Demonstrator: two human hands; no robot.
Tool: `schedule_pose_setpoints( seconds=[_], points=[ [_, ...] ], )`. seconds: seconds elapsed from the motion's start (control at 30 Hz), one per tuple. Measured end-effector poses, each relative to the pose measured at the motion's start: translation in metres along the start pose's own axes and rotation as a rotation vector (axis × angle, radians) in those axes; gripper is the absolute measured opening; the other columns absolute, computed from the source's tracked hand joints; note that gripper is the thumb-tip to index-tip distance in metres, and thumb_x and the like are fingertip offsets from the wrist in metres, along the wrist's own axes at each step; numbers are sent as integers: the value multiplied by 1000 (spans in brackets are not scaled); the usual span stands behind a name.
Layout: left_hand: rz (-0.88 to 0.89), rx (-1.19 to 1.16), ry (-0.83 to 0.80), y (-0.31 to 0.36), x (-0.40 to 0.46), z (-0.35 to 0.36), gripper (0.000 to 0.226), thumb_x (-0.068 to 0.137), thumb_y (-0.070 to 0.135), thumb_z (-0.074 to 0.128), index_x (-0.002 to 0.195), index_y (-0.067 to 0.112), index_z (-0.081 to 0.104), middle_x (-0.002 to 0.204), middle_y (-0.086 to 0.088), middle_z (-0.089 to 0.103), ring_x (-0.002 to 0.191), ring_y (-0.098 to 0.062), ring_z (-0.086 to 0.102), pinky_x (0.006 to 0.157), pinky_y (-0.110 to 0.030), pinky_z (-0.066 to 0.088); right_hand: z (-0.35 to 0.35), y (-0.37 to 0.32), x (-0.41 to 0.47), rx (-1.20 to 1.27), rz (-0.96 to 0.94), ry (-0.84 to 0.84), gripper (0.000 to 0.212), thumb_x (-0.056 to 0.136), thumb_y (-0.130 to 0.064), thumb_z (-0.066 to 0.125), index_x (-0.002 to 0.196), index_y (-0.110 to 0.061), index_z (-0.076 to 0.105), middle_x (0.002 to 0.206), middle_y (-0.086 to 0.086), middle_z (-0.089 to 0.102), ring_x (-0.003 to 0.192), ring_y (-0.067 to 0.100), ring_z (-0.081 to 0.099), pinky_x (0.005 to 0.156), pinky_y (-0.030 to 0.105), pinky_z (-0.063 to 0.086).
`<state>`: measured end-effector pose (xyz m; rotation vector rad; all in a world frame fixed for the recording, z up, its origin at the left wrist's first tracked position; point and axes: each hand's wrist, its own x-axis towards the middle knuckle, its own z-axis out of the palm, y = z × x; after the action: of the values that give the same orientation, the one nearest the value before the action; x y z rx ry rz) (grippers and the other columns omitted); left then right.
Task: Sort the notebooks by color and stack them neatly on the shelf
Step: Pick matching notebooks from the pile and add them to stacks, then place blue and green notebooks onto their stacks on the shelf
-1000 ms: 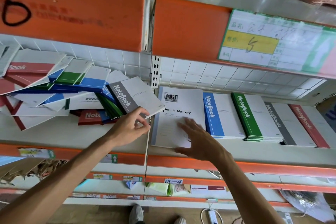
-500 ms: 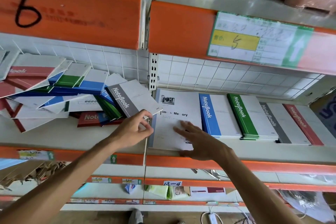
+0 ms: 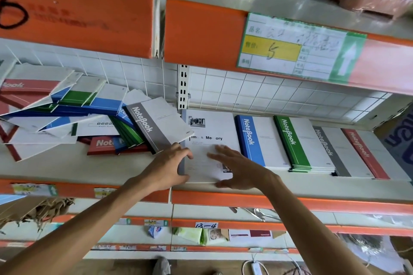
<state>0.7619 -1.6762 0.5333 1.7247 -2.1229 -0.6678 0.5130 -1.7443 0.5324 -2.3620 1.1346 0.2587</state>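
A white "Time & Memory" notebook (image 3: 212, 127) lies flat on the right shelf bay. My left hand (image 3: 167, 167) grips its left spine edge, fingers above and thumb below. My right hand (image 3: 237, 167) lies flat over its lower cover with fingers spread. To its right stand sorted stacks: blue (image 3: 252, 140), green (image 3: 292, 143), grey (image 3: 330, 152) and red (image 3: 364, 152). A grey notebook (image 3: 156, 125) leans on the right end of a jumbled pile of red, blue, green and white notebooks (image 3: 67, 116) in the left bay.
An upright slotted post (image 3: 183, 87) divides the two bays. The orange shelf lip (image 3: 245, 201) runs along the front edge, and an orange upper shelf with a price label (image 3: 290, 49) hangs close overhead. Small items lie on the lower shelves.
My left hand let go of the grey notebook's corner and moved right onto the white notebook's left edge. My right hand slid slightly down the white cover.
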Motion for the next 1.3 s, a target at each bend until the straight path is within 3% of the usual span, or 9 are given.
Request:
schedule_pose_setpoints(
  seconds=[0.17,0.3,0.4,0.6,0.77,0.9,1.0,1.13,1.3],
  points=[
    [-4,-43,22,-1,-9,-9,49,78,32,77,121,26,54,122,11,51,106,-9,54,86,-29,47,-2,-11,-4,-31,-6,25,92,86,-51,72,159,-34,18,168,-6,1,155,17,1,125,41,12],
    [19,-44,78,-13,-23,-25,45,80,31,76,120,25,56,123,11,55,110,-6,53,93,-29,47,-12,-30,3,-6,55,78,88,84,-70,61,155,-29,29,164,-4,23,149,17,25,120,39,27],
    [-18,-34,104,-26,-33,-44,42,81,31,73,119,27,55,123,13,55,110,-4,53,91,-30,48,-32,-62,27,29,21,203,76,93,-59,57,154,-22,32,158,0,36,143,19,35,115,36,31],
    [-112,14,158,-56,-56,-77,44,84,31,71,124,28,53,130,11,52,115,-7,52,91,-30,49,-49,-99,104,111,81,114,119,58,-70,82,152,-21,29,149,8,45,138,32,40,111,47,39],
    [-186,11,198,-87,-81,-91,45,84,33,70,125,29,52,125,8,55,112,-6,52,91,-26,47,-33,-114,125,139,122,137,127,61,-55,91,158,-19,17,155,14,33,142,35,28,114,49,30],
    [-220,-25,216,-107,-94,-96,41,84,31,70,121,26,53,121,7,58,104,-5,56,86,-25,50,-35,-123,136,240,146,202,113,66,-56,86,154,-16,29,153,12,41,139,33,35,114,46,30],
    [-248,-104,200,-110,-92,-93,40,86,29,70,121,22,53,118,4,60,99,-7,60,80,-22,52,-34,-135,138,231,166,263,103,69,-55,85,150,-13,36,146,14,49,133,33,43,107,43,37],
    [-364,-304,138,-97,-75,-86,46,89,28,67,127,15,45,114,-2,59,92,-8,61,72,-18,51,-23,-138,133,185,162,239,114,63,-59,87,152,-12,32,150,16,41,137,35,34,110,49,34],
    [-651,-729,201,-90,-60,-77,36,94,31,60,122,16,45,110,-2,63,101,-18,62,90,-37,50,-3,-145,112,161,6,190,110,66,-62,83,152,-15,35,145,11,48,133,31,42,108,38,38]
  ],
)
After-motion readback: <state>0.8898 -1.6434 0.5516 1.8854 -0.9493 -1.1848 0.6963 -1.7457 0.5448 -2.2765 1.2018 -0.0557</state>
